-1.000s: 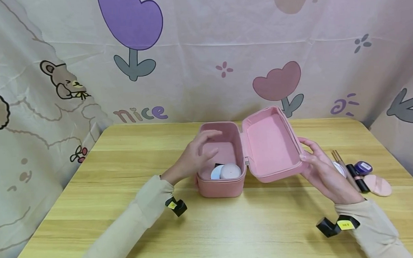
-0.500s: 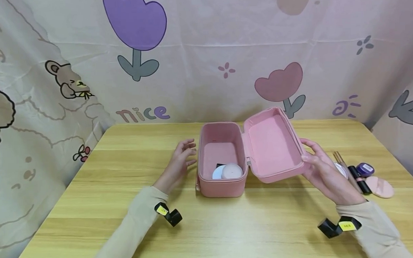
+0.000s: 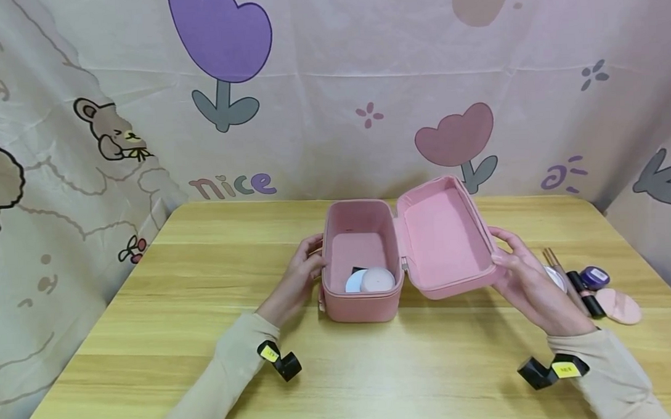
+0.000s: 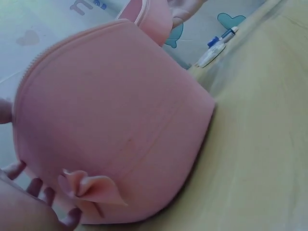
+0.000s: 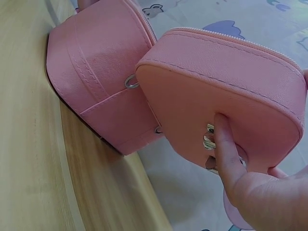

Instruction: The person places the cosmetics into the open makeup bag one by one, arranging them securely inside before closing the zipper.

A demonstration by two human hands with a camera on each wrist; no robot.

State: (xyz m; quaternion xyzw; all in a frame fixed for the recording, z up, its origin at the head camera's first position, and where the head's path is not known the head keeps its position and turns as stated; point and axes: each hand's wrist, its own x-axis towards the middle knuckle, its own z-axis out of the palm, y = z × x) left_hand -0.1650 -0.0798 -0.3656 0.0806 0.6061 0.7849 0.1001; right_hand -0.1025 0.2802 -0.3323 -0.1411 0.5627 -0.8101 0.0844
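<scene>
A pink zippered makeup case stands on the table with its lid swung out to the right. Inside lie a white round item, a pale blue disc and a small dark piece, partly hidden. My left hand holds the case's left side by the rim; its fingers spread along that wall, near a pink bow. My right hand grips the lid's right edge, thumb at the rim, with one finger along the outer face beside a metal fitting.
To the right, by my right wrist, lie a purple-lidded jar, a black tube, a round pink puff, slim brown sticks and a partly covered white round item. A printed cloth hangs behind the table.
My left hand has come out from over the case's inside, moved left, then closed in on its left side. My right hand keeps hold of the lid, which stays about the same.
</scene>
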